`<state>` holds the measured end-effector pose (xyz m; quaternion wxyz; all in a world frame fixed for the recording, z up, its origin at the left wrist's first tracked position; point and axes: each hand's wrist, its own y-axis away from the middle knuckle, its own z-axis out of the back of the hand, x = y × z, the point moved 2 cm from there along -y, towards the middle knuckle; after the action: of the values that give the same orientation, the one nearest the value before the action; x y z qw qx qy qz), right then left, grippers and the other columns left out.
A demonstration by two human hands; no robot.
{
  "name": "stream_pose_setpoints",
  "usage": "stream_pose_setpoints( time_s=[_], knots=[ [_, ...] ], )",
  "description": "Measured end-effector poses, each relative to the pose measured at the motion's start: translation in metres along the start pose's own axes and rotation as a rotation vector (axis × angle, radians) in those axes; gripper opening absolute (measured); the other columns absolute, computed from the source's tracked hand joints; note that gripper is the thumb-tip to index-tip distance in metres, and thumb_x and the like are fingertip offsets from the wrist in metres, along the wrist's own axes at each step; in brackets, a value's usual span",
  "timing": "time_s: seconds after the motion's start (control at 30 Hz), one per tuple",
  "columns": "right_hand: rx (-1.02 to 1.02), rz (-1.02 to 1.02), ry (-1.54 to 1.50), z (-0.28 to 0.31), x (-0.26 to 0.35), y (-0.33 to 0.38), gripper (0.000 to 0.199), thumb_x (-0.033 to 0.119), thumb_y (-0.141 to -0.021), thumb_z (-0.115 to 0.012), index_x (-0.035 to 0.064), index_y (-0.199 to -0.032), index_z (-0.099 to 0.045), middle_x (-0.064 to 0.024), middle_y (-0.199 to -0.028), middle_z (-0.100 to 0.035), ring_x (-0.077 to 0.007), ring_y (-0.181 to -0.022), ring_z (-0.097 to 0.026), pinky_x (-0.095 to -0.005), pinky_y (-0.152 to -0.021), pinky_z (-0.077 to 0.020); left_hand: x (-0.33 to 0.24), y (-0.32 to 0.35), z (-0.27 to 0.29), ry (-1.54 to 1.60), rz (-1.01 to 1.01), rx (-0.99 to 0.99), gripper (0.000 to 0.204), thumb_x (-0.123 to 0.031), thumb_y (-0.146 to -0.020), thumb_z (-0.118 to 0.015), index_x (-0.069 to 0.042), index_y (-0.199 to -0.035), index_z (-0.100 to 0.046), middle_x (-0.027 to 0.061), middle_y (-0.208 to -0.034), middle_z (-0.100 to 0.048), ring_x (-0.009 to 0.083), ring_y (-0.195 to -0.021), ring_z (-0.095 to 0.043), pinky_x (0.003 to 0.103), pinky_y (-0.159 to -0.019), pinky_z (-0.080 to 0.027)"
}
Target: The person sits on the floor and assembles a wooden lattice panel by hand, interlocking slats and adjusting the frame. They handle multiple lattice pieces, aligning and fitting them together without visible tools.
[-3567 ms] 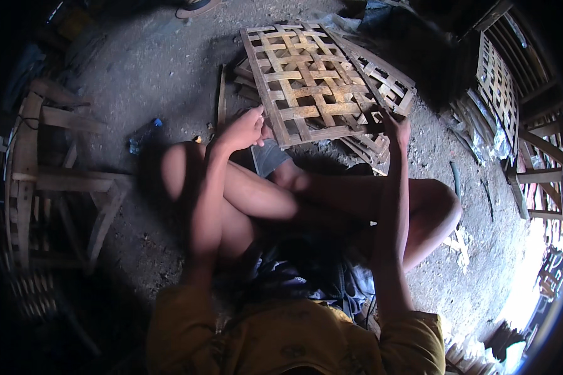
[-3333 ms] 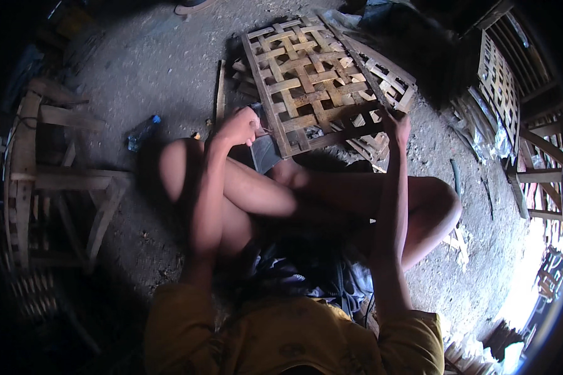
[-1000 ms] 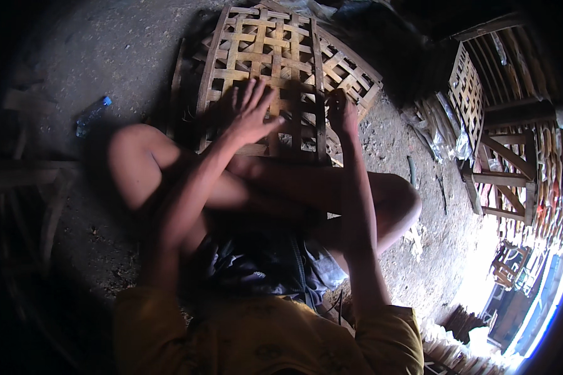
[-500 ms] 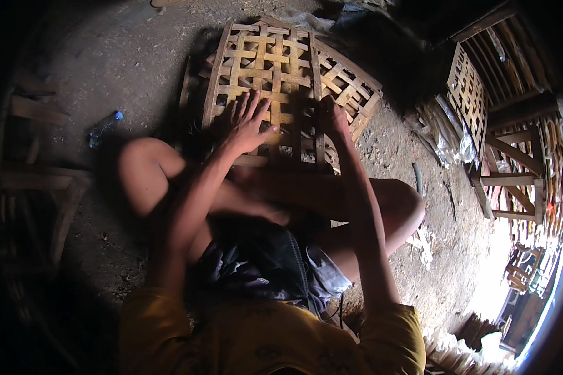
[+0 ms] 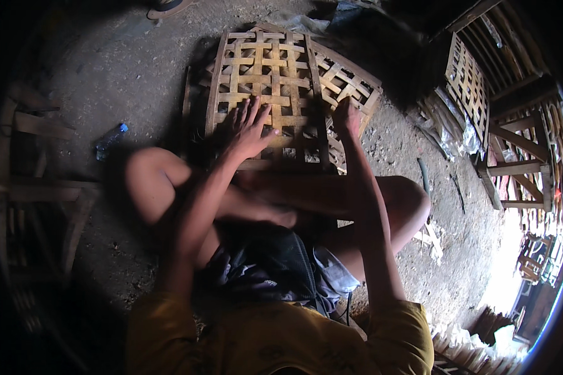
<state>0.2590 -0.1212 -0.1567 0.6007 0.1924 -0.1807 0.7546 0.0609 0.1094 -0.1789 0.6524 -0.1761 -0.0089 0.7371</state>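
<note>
In front of my crossed legs lies a woven bamboo lattice panel (image 5: 274, 84) with a wooden frame. My left hand (image 5: 249, 134) rests on its near left part, fingers spread and holding nothing. Just beyond the frame's right rail is my right hand (image 5: 347, 116), its fingers closed; whatever may be inside them is hidden. A second lattice panel (image 5: 356, 80) sticks out at an angle from beneath the first, below and beyond my right hand.
A plastic bottle with a blue cap (image 5: 110, 141) lies on the dirt floor at left. Wooden stands (image 5: 44, 183) fill the dark left side. At right, another lattice panel (image 5: 468, 87) leans on stacked strips near a wooden trestle (image 5: 516, 167). A short stick (image 5: 423, 174) lies by my right knee.
My right hand has moved slightly right, off the panel's right rail. The left hand stays spread on the lattice. The whole view has shifted a little.
</note>
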Motion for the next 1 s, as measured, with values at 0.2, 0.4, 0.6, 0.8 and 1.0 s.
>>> stream_pose_setpoints(
  time_s=[0.2,0.4,0.6,0.8,1.0],
  knots=[
    [-0.033,0.299,0.054,-0.021,0.014,0.009,0.019,0.022,-0.092,-0.065,0.0068,-0.102,-0.061,-0.0244,-0.088,-0.071,-0.0466,-0.085,-0.069,-0.0521,-0.073,-0.0557,-0.002,0.001,0.001,0.013,-0.002,0.005,0.075,-0.058,-0.099,-0.055,-0.016,-0.158,-0.038,0.0168,-0.169,-0.019,0.0394,-0.155,-0.019,0.057,-0.124,-0.019],
    [-0.138,0.421,-0.165,-0.002,-0.008,-0.028,0.026,0.026,-0.092,-0.065,0.0042,-0.106,-0.062,-0.0236,-0.085,-0.071,-0.0429,-0.081,-0.07,-0.0495,-0.069,-0.0537,-0.016,-0.006,-0.003,0.109,-0.02,-0.051,0.075,-0.057,-0.099,-0.055,-0.014,-0.159,-0.037,0.0176,-0.17,-0.017,0.04,-0.156,-0.017,0.058,-0.124,-0.016],
    [-0.047,0.099,-0.002,-0.038,0.018,-0.064,0.019,0.02,-0.09,-0.063,0.0048,-0.098,-0.056,-0.0238,-0.084,-0.07,-0.0454,-0.081,-0.07,-0.0536,-0.066,-0.0544,-0.002,0.006,0.004,0.074,0.031,0.004,0.076,-0.056,-0.098,-0.056,-0.014,-0.159,-0.036,0.0172,-0.171,-0.012,0.0398,-0.157,-0.012,0.06,-0.124,-0.013],
    [0.057,0.545,-0.257,-0.049,0.014,-0.075,0.019,0.019,-0.091,-0.063,0.0068,-0.106,-0.063,-0.0261,-0.085,-0.07,-0.0464,-0.084,-0.07,-0.0528,-0.067,-0.0533,-0.004,0.002,0.002,0.11,0.015,0.01,0.075,-0.055,-0.099,-0.055,-0.014,-0.159,-0.036,0.0169,-0.171,-0.012,0.0395,-0.157,-0.012,0.06,-0.124,-0.014],
    [-0.072,0.325,-0.137,-0.029,0.018,-0.078,0.014,0.013,-0.09,-0.063,0.0011,-0.097,-0.06,-0.0265,-0.088,-0.071,-0.0435,-0.079,-0.072,-0.0502,-0.065,-0.0564,-0.008,0.001,0.014,0.109,0.025,0.058,0.073,-0.054,-0.1,-0.054,-0.013,-0.159,-0.036,0.0177,-0.17,-0.014,0.0405,-0.156,-0.014,0.06,-0.123,-0.016]
  ],
)
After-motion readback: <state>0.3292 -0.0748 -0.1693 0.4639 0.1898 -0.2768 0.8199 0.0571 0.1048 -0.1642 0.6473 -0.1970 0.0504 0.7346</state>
